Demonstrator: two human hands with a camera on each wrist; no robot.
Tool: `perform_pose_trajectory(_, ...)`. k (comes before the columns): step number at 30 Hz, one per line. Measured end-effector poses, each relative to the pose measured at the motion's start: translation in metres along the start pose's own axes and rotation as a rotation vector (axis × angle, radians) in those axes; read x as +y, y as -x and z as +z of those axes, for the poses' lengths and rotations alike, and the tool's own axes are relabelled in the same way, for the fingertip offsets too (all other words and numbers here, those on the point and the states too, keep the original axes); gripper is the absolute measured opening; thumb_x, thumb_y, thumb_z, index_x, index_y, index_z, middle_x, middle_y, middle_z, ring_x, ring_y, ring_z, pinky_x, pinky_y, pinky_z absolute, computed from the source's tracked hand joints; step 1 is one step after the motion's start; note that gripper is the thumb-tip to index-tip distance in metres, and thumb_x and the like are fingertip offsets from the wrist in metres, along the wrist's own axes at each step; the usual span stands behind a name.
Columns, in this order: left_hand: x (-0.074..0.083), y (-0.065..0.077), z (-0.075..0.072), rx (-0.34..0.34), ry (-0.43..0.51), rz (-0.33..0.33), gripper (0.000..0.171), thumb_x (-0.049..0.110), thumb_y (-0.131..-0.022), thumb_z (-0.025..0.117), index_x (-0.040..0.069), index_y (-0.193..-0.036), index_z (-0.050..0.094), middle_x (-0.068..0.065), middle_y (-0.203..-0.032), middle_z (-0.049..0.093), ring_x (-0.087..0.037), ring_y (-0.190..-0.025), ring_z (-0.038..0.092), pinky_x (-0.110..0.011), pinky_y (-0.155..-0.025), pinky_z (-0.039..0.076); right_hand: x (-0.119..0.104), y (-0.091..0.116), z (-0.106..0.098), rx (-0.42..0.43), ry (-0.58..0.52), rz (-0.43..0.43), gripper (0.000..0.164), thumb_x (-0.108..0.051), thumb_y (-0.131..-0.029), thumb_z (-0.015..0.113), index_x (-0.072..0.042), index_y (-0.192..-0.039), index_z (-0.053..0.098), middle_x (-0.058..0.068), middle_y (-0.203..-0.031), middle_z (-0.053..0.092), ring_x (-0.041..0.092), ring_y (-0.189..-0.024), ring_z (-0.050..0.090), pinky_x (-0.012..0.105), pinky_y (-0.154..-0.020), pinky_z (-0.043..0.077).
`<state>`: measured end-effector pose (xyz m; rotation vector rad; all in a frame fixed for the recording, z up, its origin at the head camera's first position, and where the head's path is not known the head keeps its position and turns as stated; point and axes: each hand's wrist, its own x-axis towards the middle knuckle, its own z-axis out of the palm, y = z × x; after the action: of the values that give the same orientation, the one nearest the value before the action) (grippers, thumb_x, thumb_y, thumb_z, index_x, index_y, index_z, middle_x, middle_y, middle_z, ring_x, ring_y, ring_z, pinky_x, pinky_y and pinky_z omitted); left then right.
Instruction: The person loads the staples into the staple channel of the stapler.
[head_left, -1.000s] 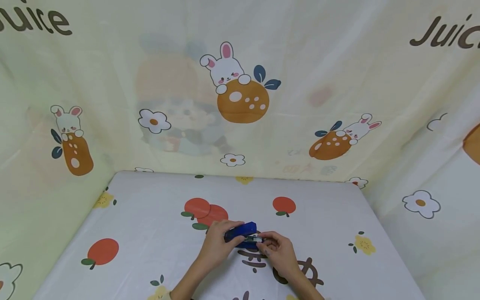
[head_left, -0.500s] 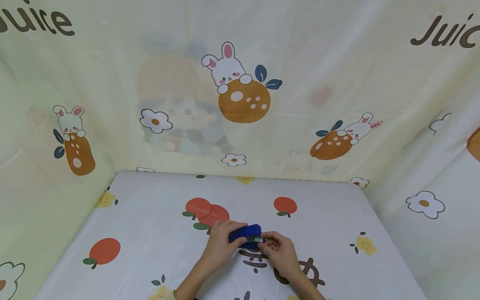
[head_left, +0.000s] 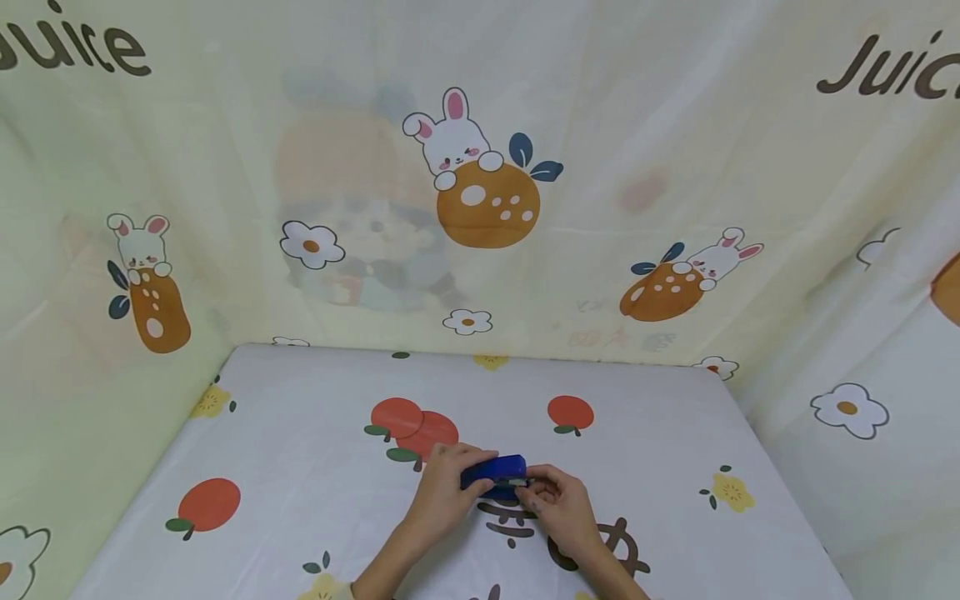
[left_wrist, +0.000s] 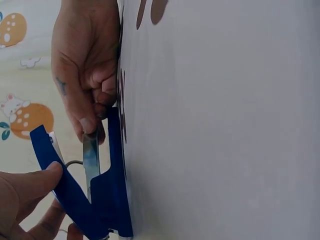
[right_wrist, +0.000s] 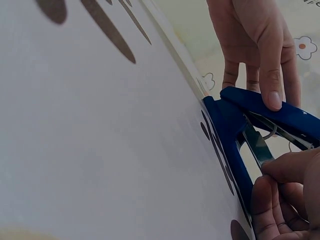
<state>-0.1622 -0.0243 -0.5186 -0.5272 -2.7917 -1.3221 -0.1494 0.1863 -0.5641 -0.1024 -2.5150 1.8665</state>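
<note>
A blue stapler (head_left: 504,468) stands on the table, its top cover swung up from the base. In the left wrist view the metal staple channel (left_wrist: 90,155) shows between the raised cover (left_wrist: 70,192) and the blue base (left_wrist: 115,165), with a curved wire near it. My left hand (head_left: 444,487) grips the cover, thumb on the near side and fingers on the far side. With thumb and fingers, my right hand (head_left: 557,504) pinches the front end of the channel. Whether staples lie inside the channel cannot be told.
A white tablecloth (head_left: 337,483) printed with apples, flowers and dark lettering covers the table. Behind it and at both sides hang pale printed curtains (head_left: 585,275), which meet the table's back edge.
The raised cover has come down somewhat toward the channel, and the left hand has shifted slightly right with it. The right hand stays almost in place at the channel's end.
</note>
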Motion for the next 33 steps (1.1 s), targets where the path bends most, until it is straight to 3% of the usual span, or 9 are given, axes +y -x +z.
perform_pose_trajectory(33,0.0055,-0.0002,0.0092,0.030,-0.092,0.013,0.032,0.016,-0.094,0.080,0.020,-0.126,0.079,-0.003,-0.120,0.076,-0.020,-0.111,0.050,-0.033,-0.088,0.044,-0.0045,0.0012,-0.0002,-0.002,0.006,0.001,0.025,0.001,-0.088,0.082,-0.002,-0.112,0.076,0.009,-0.088,0.076,0.011,-0.069,0.065,0.017,-0.064,0.055)
